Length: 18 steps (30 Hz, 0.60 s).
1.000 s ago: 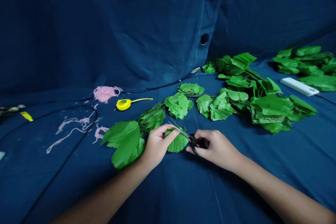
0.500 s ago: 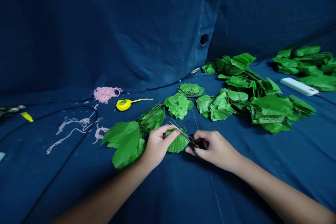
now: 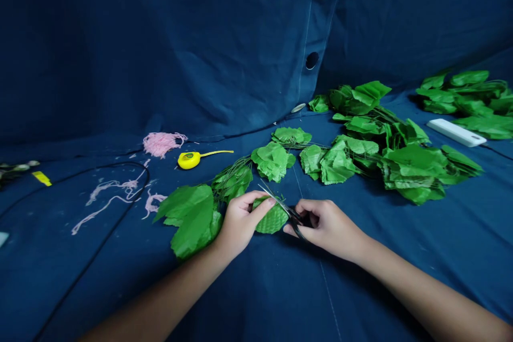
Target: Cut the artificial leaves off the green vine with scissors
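Fingers of the left hand are clamped over the upper edge of a green artificial leaf, while fingers of the right hand are clenched around the black handles of a pair of scissors. The leaf has a fine, waffle-like surface and a rounded outline, and it lies directly between both hands. Its left portion is hidden under the left hand. The thin metal blades extend up and left across its top edge, near short dark stems; whether they enclose a stem cannot be determined. The handle loops are largely obscured by the right fingers. Left of the leaf lies a larger, creased leaf. Beyond it are a yellow tape measure and loose pink yarn. To its right, a heap of serrated leaves on thin wire stems spreads across dark blue cloth, and farther right is a white rectangular bar, partly resting against more foliage.
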Each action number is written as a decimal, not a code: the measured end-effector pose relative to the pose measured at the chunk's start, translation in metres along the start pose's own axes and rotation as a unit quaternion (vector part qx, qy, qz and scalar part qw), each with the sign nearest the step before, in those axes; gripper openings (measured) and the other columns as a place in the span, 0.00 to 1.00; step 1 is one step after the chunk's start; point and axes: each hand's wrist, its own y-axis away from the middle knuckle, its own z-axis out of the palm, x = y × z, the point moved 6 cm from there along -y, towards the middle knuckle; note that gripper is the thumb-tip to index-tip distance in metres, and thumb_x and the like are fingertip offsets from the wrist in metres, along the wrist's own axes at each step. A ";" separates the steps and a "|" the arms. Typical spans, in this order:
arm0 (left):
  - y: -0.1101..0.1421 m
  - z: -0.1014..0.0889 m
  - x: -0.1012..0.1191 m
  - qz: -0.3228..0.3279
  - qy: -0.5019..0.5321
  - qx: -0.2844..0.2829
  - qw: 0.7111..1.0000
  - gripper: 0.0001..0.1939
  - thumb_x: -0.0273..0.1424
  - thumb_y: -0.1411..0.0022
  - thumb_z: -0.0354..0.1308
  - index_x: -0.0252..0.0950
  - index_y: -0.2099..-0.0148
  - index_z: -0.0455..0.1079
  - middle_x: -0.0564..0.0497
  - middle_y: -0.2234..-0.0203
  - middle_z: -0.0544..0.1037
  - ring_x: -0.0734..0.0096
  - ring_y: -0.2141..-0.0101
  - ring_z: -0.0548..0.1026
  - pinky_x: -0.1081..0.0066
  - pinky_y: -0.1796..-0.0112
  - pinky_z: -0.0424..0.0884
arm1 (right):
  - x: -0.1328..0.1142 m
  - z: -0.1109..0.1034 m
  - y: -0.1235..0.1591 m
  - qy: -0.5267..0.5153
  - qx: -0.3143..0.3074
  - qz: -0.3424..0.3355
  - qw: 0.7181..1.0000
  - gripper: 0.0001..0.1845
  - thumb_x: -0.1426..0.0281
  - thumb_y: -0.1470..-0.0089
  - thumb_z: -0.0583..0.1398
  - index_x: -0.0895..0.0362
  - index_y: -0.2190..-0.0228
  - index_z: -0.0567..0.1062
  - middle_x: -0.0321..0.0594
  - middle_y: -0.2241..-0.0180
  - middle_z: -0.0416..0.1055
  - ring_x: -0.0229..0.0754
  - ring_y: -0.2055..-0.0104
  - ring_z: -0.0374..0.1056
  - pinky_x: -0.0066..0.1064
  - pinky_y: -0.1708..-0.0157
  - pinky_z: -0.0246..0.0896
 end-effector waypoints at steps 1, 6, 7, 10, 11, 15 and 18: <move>0.000 0.000 0.000 0.001 -0.001 0.000 1.000 0.09 0.36 0.38 0.67 0.35 0.60 0.81 0.48 0.64 0.84 0.64 0.62 0.80 0.69 0.58 0.74 | 0.000 0.000 0.000 -0.002 -0.001 0.001 1.000 0.22 0.54 0.46 0.68 0.59 0.72 0.70 0.30 0.77 0.64 0.29 0.75 0.54 0.20 0.77 0.44; 0.001 0.000 0.001 0.003 -0.008 0.004 1.000 0.09 0.36 0.38 0.67 0.36 0.60 0.81 0.48 0.64 0.84 0.63 0.62 0.80 0.68 0.57 0.74 | 0.001 0.002 0.000 -0.019 -0.006 0.004 1.000 0.22 0.54 0.46 0.68 0.60 0.72 0.69 0.30 0.77 0.63 0.29 0.76 0.52 0.20 0.77 0.43; 0.001 0.000 0.000 0.003 -0.009 0.004 1.000 0.09 0.36 0.38 0.67 0.36 0.60 0.82 0.48 0.64 0.84 0.63 0.62 0.80 0.68 0.57 0.75 | 0.001 0.002 -0.001 -0.023 -0.008 0.005 1.000 0.22 0.54 0.46 0.68 0.60 0.72 0.69 0.30 0.77 0.62 0.29 0.76 0.52 0.20 0.77 0.43; 0.000 0.000 0.000 0.005 -0.010 0.002 1.000 0.09 0.36 0.38 0.67 0.37 0.60 0.82 0.49 0.64 0.84 0.63 0.61 0.80 0.68 0.57 0.75 | 0.002 0.003 -0.001 -0.033 -0.013 0.010 0.999 0.23 0.54 0.47 0.68 0.60 0.72 0.69 0.30 0.77 0.61 0.28 0.76 0.51 0.20 0.77 0.43; 0.000 0.000 0.000 0.006 -0.011 0.003 1.000 0.08 0.36 0.38 0.67 0.37 0.60 0.82 0.49 0.64 0.84 0.64 0.62 0.80 0.68 0.58 0.75 | 0.002 0.003 -0.001 -0.035 -0.015 0.011 0.999 0.23 0.54 0.47 0.68 0.60 0.72 0.69 0.29 0.78 0.61 0.28 0.76 0.51 0.20 0.78 0.43; 0.000 0.000 0.000 0.011 -0.014 0.004 1.000 0.09 0.36 0.38 0.67 0.37 0.60 0.82 0.49 0.65 0.84 0.64 0.63 0.80 0.68 0.59 0.75 | 0.002 0.003 -0.001 -0.046 -0.021 0.011 0.999 0.25 0.52 0.46 0.67 0.60 0.73 0.67 0.30 0.78 0.59 0.28 0.75 0.49 0.20 0.78 0.41; 0.000 0.001 0.002 0.013 -0.013 -0.001 1.000 0.08 0.36 0.37 0.67 0.37 0.60 0.82 0.49 0.65 0.84 0.65 0.63 0.80 0.69 0.59 0.75 | 0.003 0.004 -0.001 -0.066 -0.027 0.015 0.997 0.25 0.53 0.47 0.68 0.60 0.73 0.66 0.30 0.77 0.57 0.28 0.75 0.49 0.20 0.77 0.41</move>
